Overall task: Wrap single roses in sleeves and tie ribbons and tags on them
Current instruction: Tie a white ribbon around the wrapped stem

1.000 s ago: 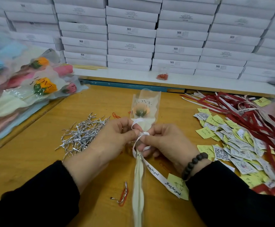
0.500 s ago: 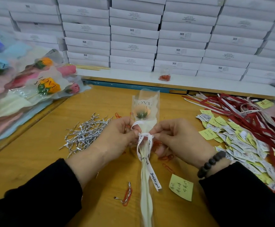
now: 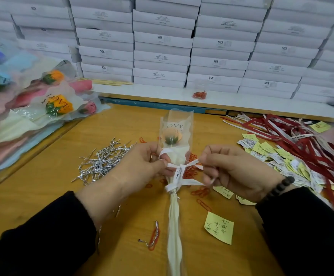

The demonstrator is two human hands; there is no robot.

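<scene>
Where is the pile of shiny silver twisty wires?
In the head view, the silver wire ties lie on the wooden table, just left of the left hand and below the wrapped roses.

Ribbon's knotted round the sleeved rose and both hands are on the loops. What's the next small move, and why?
Probably pull the two loops gently apart to snug the bow. The left hand pinches one loop and the right hand the other of the white ribbon, whose knot sits on the sleeved rose but looks loose, with the loops uneven.
</scene>
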